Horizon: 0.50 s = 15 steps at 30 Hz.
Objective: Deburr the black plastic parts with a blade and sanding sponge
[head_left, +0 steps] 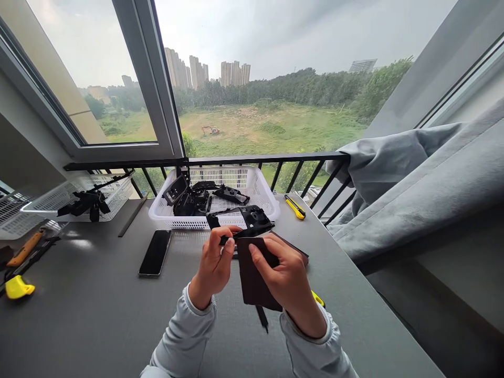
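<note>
My left hand (214, 268) pinches a black plastic model part (252, 220) by a thin arm, and the part's wider body sticks out above my fingers. My right hand (289, 278) grips a folded dark brown sanding sheet (254, 278), which touches the thin arm near my left fingers. Under the sheet, a thin black tool tip (262, 317) pokes out toward me. A bit of yellow (318, 298) shows beside my right wrist. Both hands are above a dark grey table (98, 315).
A white plastic basket (214, 178) with black model parts stands just beyond my hands, with a yellow utility knife (295, 207) to its right. A black phone (155, 252) lies left of my hands. Further left are a second basket (106, 194) and orange- and yellow-handled tools.
</note>
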Available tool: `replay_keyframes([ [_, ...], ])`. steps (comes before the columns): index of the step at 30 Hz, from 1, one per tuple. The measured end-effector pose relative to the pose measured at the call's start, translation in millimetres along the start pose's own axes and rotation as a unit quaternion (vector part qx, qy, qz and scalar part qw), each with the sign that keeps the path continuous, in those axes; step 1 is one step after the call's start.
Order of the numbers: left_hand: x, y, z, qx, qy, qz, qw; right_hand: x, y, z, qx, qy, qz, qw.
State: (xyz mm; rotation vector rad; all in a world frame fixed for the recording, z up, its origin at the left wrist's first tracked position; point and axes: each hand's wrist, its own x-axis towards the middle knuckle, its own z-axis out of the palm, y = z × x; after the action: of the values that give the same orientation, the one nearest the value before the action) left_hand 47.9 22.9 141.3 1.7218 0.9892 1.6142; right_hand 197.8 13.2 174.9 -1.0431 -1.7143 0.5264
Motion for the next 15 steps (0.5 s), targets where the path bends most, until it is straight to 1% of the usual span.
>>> replay_keyframes([
  [2, -0.1, -1.5, -1.1, 0.015, -0.002, 0.005, 1.000, 0.0, 1.7, -1.7, -0.003, -0.015, 0.005, 1.000],
  [4, -0.1, -2.4, -2.1, 0.014, -0.004, 0.002, 1.000, 0.2, 2.8, -3.0, 0.005, -0.016, 0.013, 1.000],
  [6, 0.2, -2.3, -2.5, 0.007, -0.004, -0.006, 1.000, 0.5, 3.4, -3.7, 0.016, -0.016, 0.022, 1.000],
  [8, 0.9, -1.7, -2.0, -0.014, 0.004, -0.019, 1.000, 1.0, 3.7, -5.0, 0.029, -0.037, 0.035, 0.998],
  [10, 2.3, -1.0, -0.5, -0.053, 0.026, -0.040, 0.997, 1.3, 4.1, -7.9, 0.054, -0.054, 0.061, 0.995],
  [12, 4.3, -0.1, 1.5, -0.091, 0.063, -0.068, 0.991, 1.6, 4.7, -12.2, 0.084, -0.053, 0.104, 0.990],
  [15, 7.3, 1.9, 3.7, -0.116, 0.120, -0.094, 0.981, 2.0, 5.5, -16.6, 0.119, -0.064, 0.160, 0.978],
])
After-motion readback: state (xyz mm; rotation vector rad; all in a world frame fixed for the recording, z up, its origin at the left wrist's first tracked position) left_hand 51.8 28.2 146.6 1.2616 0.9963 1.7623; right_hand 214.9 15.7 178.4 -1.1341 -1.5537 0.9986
